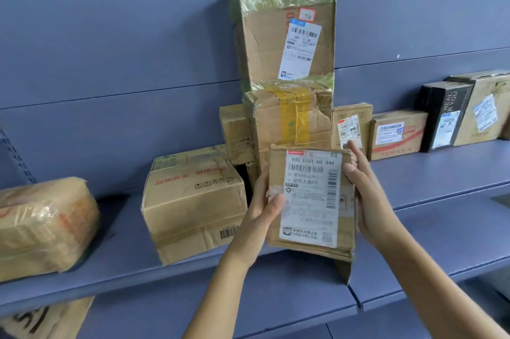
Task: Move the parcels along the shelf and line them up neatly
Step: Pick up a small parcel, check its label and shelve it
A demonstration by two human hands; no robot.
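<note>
A parcel is being held between the left hand and the right hand, before a cluster of boxes on the shelf. A wide box is being kept left of the cluster, a bundle farther left, and a row of boxes to the right.

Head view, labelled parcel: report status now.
Left hand and right hand both grip the flat brown cardboard parcel with the white label by its side edges. Parcel upright at the blue shelf front. Yellow-taped cardboard box close behind it.
</note>
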